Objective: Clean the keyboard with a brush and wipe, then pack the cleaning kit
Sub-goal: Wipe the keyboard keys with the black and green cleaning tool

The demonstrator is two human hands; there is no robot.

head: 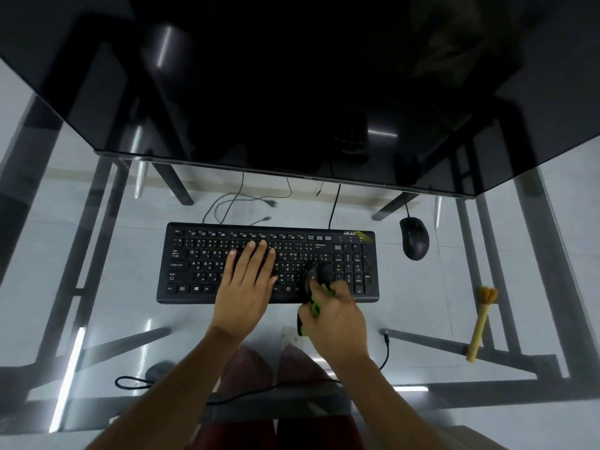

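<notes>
A black keyboard with white key legends and a yellow-green sticker at its far right corner lies on a clear, grey-tinted glass desk over a pale floor. The brush in the right hand is black with bright green accents. A second brush has a pale yellow handle and tan-orange bristles. The mouse, the cables and the monitor are black. Dark red fabric covers the person's lap.
</notes>
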